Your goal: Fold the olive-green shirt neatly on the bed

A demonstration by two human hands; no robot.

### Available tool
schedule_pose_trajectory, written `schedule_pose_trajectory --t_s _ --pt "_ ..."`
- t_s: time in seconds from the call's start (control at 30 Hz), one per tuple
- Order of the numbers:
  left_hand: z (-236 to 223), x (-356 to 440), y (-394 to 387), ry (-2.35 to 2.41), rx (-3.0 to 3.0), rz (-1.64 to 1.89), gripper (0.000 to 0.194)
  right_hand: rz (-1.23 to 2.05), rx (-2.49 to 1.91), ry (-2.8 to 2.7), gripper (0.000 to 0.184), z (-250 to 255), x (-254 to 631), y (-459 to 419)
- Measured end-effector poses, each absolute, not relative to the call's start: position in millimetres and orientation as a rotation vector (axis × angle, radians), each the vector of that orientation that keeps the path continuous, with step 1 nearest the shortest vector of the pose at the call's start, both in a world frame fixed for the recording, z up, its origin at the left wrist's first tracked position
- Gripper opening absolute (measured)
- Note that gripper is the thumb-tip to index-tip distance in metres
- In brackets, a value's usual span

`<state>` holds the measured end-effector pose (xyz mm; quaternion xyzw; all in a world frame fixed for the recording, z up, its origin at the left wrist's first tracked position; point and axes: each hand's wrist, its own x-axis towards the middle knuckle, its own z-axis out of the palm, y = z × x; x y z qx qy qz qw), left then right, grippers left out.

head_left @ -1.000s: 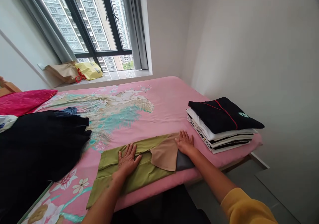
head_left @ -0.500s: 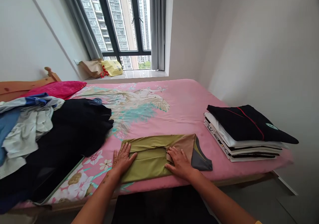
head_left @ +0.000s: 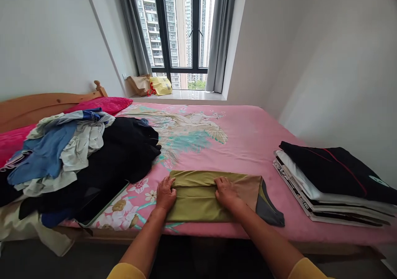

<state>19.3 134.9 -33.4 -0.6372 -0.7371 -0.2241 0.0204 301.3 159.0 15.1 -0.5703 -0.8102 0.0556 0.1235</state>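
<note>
An olive-green garment with a tan panel and a grey end lies folded into a strip near the front edge of the pink bed. My left hand grips its left end with curled fingers. My right hand presses and pinches the cloth near the middle, beside the tan panel. Both forearms reach in from below, in yellow sleeves.
A heap of unfolded clothes, black, blue and pale, covers the bed's left side. A stack of folded garments sits at the right edge, by the wall. A wooden headboard, pink pillow, and bags on the windowsill lie beyond.
My view has swung left, showing more of the clothes heap. Both hands went from lying flat on the green garment to curling and gripping it, and the garment now sits as a narrower strip.
</note>
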Motion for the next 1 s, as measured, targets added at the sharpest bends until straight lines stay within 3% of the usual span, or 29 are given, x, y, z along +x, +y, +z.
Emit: schedule_pose_trajectory --t_s 0.13,0.27,0.4,0.6,0.83,1.0 --pt "-33.9 21.1 134.2 -2.33 -1.962 -0.758 0.046 0.113 -1.778 -2.368 0.018 13.3 310.5 169.7" --pt "-34.3 19.1 136.2 -2.409 -1.905 -0.985 0.05 0.09 -1.812 -2.41 0.018 17.3 311.8 167.6" --pt "-30.9 13.5 137.8 -2.461 -1.854 -1.073 0.051 0.141 -1.623 -2.455 0.033 23.5 281.9 157.4" --pt "-27.1 -7.2 105.4 -2.417 -2.016 -1.064 0.047 0.465 -1.326 -2.571 0.05 20.3 206.9 145.2" --pt "-29.8 -37.8 49.1 -2.349 -2.193 -0.474 0.05 0.54 -1.3 -2.552 0.052 -15.3 165.3 143.3" --pt "-12.2 -37.3 46.1 -2.339 -2.328 -0.013 0.066 0.469 -1.258 -2.474 0.048 -26.7 167.1 142.2"
